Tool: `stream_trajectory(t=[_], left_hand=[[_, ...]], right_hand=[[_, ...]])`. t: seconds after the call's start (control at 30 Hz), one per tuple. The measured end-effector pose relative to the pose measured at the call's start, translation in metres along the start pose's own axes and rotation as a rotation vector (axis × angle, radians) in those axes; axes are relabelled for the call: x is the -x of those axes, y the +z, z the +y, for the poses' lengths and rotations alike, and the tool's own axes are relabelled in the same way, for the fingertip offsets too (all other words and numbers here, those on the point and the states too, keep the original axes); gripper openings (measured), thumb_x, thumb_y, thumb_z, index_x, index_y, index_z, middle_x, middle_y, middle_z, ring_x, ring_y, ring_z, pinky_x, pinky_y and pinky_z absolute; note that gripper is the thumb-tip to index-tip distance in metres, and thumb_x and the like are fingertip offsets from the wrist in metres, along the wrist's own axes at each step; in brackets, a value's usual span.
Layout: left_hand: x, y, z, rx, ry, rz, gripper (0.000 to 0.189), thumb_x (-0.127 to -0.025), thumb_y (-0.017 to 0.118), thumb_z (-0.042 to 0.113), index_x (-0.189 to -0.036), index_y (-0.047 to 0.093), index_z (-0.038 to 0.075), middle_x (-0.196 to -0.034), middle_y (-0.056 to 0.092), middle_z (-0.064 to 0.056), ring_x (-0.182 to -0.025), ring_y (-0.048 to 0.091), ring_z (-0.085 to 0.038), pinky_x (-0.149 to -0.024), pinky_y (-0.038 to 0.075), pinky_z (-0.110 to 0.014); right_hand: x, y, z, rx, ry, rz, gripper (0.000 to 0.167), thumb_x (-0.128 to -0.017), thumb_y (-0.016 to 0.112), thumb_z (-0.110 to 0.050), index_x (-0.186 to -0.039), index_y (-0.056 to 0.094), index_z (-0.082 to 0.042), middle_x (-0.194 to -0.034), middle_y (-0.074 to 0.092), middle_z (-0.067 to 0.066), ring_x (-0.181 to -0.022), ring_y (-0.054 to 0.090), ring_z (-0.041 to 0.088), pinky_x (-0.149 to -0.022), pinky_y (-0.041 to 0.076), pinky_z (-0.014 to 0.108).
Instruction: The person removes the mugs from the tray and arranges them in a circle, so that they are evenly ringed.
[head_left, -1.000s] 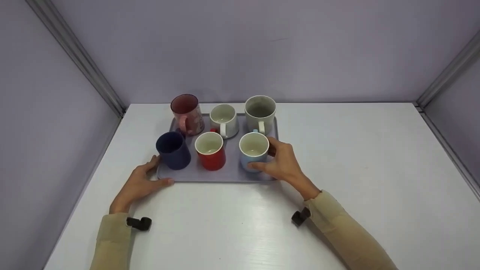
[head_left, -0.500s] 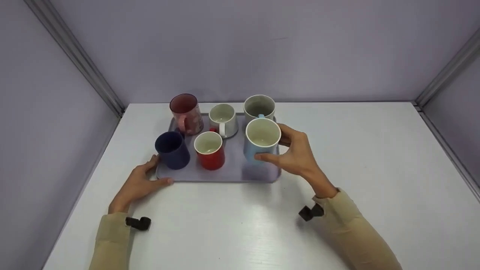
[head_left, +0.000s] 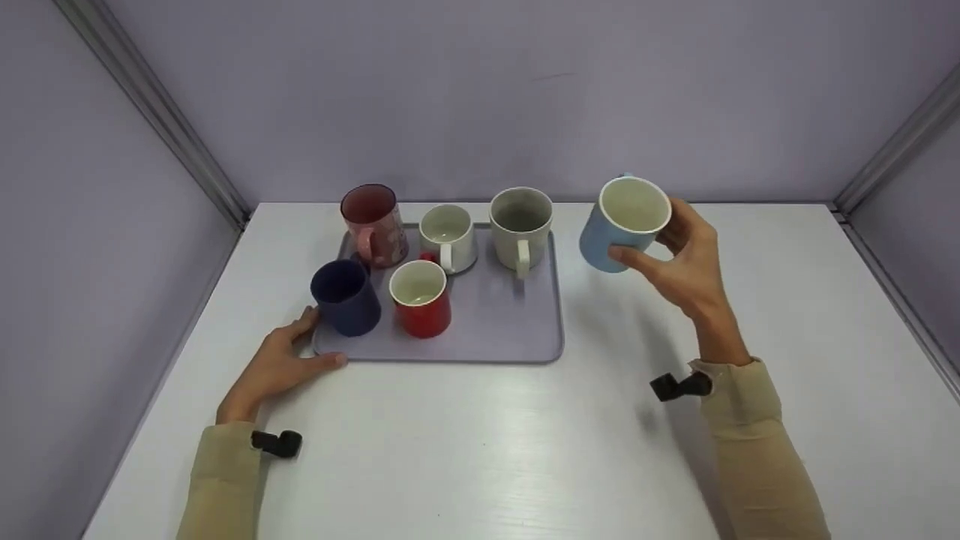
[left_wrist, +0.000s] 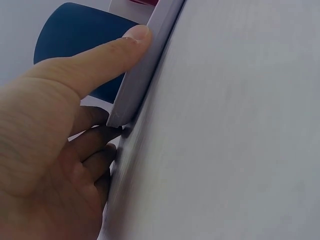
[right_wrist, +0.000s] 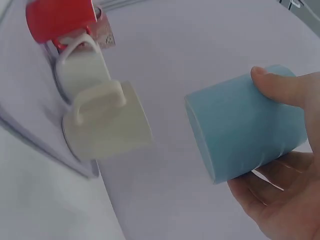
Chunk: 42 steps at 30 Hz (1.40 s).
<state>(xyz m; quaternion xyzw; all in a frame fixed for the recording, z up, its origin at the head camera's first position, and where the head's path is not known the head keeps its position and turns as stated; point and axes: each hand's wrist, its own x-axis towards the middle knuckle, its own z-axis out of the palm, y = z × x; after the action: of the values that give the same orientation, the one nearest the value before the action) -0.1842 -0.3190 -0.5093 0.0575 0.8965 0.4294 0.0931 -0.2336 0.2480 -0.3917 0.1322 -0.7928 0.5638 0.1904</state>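
Observation:
A light blue mug [head_left: 611, 238] with a cream inside is held by my right hand [head_left: 686, 262], up off the table to the right of the tray. Thumb and fingers wrap its side, and the mug leans a little. My left hand [head_left: 277, 367] grips the front left corner of the grey tray [head_left: 502, 341], thumb along the front rim and fingers at the left side. Close to that hand a dark blue mug [head_left: 349, 307] stands on the tray. In the left wrist view the thumb [left_wrist: 112, 57] lies against the tray's edge.
Also on the tray stand a red mug [head_left: 425, 319], a pink mug [head_left: 386, 236], a small white mug [head_left: 461, 251] and a larger off-white mug [head_left: 514, 244]. The white table [head_left: 435, 450] meets lilac walls [head_left: 480, 97] at the back and sides.
My right hand has lifted the light blue mug from the tray's front right and carried it right and back, past the tray's edge. The left hand has stayed at the corner.

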Motion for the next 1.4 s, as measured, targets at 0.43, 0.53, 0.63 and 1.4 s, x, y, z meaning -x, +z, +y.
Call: stream_trajectory(t=[0.43, 0.53, 0.63, 1.4], left_hand=[[-0.001, 0.0, 0.001, 0.002, -0.006, -0.002, 0.112, -0.088, 0.089, 0.046, -0.167, 0.025, -0.001, -0.176, 0.017, -0.022, -0.165, 0.015, -0.041, -0.133, 0.017, -0.059], [-0.001, 0.0, 0.0, 0.01, -0.007, 0.001, 0.112, -0.088, 0.089, 0.046, -0.167, 0.025, -0.001, -0.176, 0.017, -0.022, -0.165, 0.015, -0.041, -0.133, 0.017, -0.059], [-0.001, 0.0, -0.001, 0.017, 0.001, 0.004, 0.112, -0.087, 0.089, 0.045, -0.167, 0.026, -0.002, -0.175, 0.018, -0.023, -0.165, 0.015, -0.04, -0.134, 0.017, -0.058], [-0.001, 0.0, -0.002, 0.025, 0.01, 0.008, 0.112, -0.087, 0.09, 0.044, -0.166, 0.027, -0.002, -0.175, 0.021, -0.022, -0.165, 0.017, -0.038, -0.134, 0.019, -0.056]], right_hand=[[-0.012, -0.052, 0.082, 0.067, 0.154, 0.085, 0.082, -0.084, 0.091, -0.004, -0.156, 0.052, -0.009, -0.149, 0.062, 0.014, -0.14, 0.059, 0.027, -0.12, 0.049, 0.041], [-0.011, -0.056, 0.094, 0.088, 0.199, 0.074, 0.083, -0.086, 0.09, -0.008, -0.158, 0.048, -0.008, -0.15, 0.06, 0.014, -0.141, 0.058, 0.027, -0.121, 0.049, 0.04], [-0.009, -0.059, 0.104, 0.102, 0.223, 0.049, 0.084, -0.089, 0.088, -0.009, -0.16, 0.045, -0.006, -0.152, 0.057, 0.016, -0.144, 0.056, 0.028, -0.122, 0.047, 0.041], [-0.003, -0.073, 0.127, 0.135, 0.323, -0.062, 0.088, -0.096, 0.08, -0.01, -0.166, 0.028, -0.001, -0.163, 0.041, 0.027, -0.157, 0.037, 0.043, -0.133, 0.029, 0.049]])
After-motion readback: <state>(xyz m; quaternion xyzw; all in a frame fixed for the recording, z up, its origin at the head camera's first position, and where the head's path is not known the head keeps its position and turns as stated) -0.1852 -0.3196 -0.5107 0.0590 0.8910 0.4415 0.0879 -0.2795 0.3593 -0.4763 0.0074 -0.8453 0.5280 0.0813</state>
